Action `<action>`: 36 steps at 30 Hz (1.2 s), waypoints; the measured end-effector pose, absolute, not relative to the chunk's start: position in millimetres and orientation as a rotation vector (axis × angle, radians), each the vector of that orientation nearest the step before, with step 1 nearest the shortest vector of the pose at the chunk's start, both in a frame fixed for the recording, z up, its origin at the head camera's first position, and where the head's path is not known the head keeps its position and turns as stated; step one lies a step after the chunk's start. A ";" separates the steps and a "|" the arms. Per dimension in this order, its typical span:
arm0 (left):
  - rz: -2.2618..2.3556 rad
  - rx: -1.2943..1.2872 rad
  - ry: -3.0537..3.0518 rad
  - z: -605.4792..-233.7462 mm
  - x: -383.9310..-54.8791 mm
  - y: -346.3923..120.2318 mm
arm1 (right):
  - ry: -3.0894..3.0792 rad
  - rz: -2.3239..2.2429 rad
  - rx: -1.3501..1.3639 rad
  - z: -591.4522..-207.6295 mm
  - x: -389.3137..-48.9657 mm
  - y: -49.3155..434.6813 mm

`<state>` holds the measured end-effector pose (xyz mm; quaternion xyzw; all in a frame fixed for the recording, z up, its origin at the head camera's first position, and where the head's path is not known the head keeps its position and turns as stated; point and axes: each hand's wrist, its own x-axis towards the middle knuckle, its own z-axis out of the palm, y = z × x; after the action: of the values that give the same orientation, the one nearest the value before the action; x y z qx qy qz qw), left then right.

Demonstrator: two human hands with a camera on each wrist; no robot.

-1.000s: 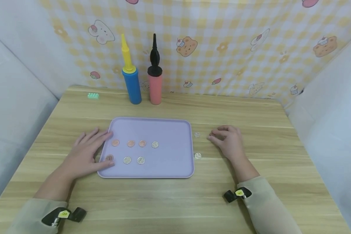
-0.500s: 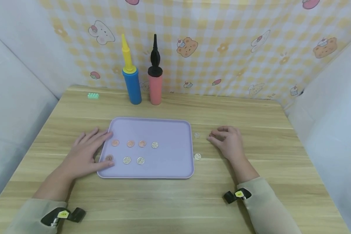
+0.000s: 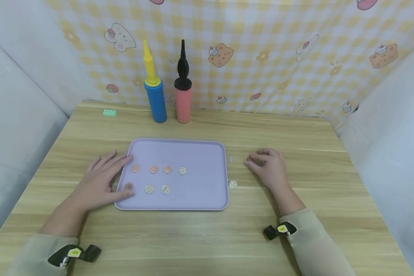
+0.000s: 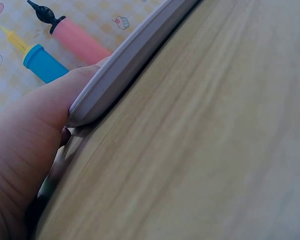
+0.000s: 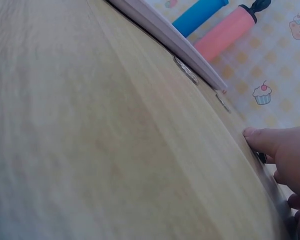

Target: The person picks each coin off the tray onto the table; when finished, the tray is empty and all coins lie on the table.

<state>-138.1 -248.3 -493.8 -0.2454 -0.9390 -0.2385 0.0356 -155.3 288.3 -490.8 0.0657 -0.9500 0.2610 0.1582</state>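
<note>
My left hand point(image 3: 96, 188) lies spread at the left edge of a lilac tray point(image 3: 200, 153), with thumb and forefinger over the rim. Several coins lie in the tray in two rows: copper ones like this copper coin point(image 3: 153, 169), and silver ones like this silver coin point(image 3: 166, 189). Near the left thumb is a darker coin point(image 3: 128, 186). Just outside the tray's right side, two silver coins point(image 3: 232, 184) lie on the table. To the right of them my right hand point(image 3: 270, 168) rests with bent fingers; a small dark thing point(image 5: 261, 156) shows between its thumb and fingers.
A blue hand pump point(image 3: 156, 101) with a yellow nozzle and a pink hand pump point(image 3: 183, 105) with a black nozzle stand behind the tray. A green toy brick point(image 3: 109, 112) sits at the back left of the wooden table point(image 3: 179, 245). Behind hangs a checked cloth point(image 3: 262, 76).
</note>
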 end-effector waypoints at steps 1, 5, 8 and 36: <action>-0.732 -0.754 -2.885 -493.8 -138.2 -248.0 | -2.714 0.753 0.187 -491.1 -155.1 288.6; -0.729 -0.752 -2.890 -494.5 -138.4 -247.1 | -2.703 0.774 0.183 -491.4 -154.2 289.1; -0.731 -0.753 -2.888 -494.9 -138.4 -246.4 | -2.704 0.774 0.180 -490.6 -153.5 289.2; -0.732 -0.735 -2.870 -491.7 -138.2 -245.8 | -2.368 0.543 0.479 -491.8 -166.0 230.8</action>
<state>-138.2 -245.8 -491.7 -0.2407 -0.9394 -0.2398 0.0451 -166.0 230.8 -491.8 0.1830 -0.9038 0.2074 0.3265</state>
